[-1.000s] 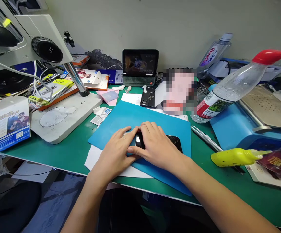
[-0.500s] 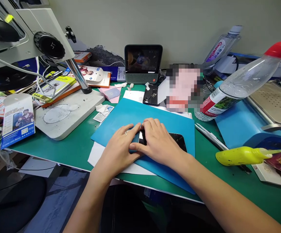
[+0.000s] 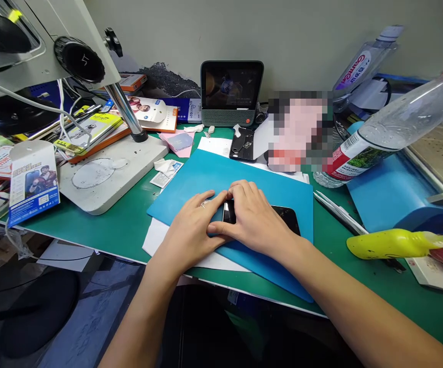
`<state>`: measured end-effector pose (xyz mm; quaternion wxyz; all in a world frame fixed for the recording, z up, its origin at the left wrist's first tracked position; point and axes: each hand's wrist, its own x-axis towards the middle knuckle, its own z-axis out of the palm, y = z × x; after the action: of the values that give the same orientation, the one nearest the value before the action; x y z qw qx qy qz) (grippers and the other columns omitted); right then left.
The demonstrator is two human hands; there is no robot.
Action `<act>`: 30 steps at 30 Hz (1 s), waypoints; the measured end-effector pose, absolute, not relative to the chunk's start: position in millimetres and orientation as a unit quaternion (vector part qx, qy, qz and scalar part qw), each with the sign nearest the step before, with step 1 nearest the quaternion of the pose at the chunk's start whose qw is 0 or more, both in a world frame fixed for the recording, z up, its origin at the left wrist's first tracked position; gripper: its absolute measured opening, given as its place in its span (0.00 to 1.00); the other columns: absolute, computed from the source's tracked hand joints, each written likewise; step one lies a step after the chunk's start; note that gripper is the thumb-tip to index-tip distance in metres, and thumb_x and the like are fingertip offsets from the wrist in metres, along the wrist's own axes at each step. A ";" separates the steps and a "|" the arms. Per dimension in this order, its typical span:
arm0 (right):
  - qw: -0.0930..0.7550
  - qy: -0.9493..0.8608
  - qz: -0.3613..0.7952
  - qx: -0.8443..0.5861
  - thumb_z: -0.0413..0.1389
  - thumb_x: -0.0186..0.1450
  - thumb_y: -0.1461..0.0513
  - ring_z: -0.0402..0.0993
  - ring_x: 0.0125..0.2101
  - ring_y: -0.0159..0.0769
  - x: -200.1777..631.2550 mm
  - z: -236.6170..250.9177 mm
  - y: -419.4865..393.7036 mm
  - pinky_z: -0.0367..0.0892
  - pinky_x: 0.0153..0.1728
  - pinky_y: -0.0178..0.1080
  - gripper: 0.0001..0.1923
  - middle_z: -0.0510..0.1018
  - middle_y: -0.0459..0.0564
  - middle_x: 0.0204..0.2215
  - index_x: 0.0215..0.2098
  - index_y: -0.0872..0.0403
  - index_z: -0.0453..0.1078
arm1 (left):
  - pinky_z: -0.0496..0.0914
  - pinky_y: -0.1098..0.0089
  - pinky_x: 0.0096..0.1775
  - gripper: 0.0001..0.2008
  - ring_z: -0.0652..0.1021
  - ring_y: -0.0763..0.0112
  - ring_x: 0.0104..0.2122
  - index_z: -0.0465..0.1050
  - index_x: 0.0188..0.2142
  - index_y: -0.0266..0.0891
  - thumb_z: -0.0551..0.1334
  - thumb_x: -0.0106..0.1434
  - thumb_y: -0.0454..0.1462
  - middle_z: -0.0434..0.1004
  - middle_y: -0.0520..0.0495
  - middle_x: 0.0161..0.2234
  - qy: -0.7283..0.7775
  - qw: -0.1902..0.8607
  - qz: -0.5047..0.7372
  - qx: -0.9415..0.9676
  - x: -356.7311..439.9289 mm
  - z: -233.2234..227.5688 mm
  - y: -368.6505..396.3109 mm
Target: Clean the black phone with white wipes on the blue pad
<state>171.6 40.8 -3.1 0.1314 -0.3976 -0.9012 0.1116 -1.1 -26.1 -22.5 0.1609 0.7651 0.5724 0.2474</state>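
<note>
A black smartphone (image 3: 288, 217) lies on a blue mat (image 3: 206, 171), its glossy left end showing between my hands. My right hand (image 3: 257, 217) arches over the phone, fingers bent at its far edge and thumb stretched toward the left end. Against that left end rests my left hand (image 3: 192, 225), a ring on one finger, with its index finger at the far corner and its thumb at the near one. Both hands grip the phone's edges, and my right hand hides its middle. White paper (image 3: 154, 237) sticks out from under the mat.
A microscope stand (image 3: 102, 184) and packaging boxes (image 3: 35, 184) occupy the left. Behind are a small display (image 3: 232, 94) and a dark phone case (image 3: 242, 144). On the right are tweezers (image 3: 338, 212), a yellow squeeze bottle (image 3: 393, 244), a red-capped bottle (image 3: 374, 143) and a blue machine (image 3: 382, 189).
The view has shifted slightly, so the bench things sit a little further right and higher. Both hands keep nearly the same hold on the smartphone.
</note>
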 end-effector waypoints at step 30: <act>0.220 -0.892 0.167 -0.357 0.39 0.69 0.31 0.72 0.47 0.51 181.2 2.5 39.2 0.62 0.50 0.51 0.41 0.79 0.59 0.48 0.50 0.57 0.69 | 0.65 0.46 0.66 0.34 0.69 0.47 0.68 0.66 0.67 0.39 0.69 0.67 0.51 0.73 0.39 0.65 0.552 0.110 0.249 0.788 -0.5 -25.5 -27.5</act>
<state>181.2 39.2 2.5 0.2201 -0.3573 -0.8922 0.1669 -0.5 -27.5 -25.5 0.1098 0.7885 0.5518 0.2486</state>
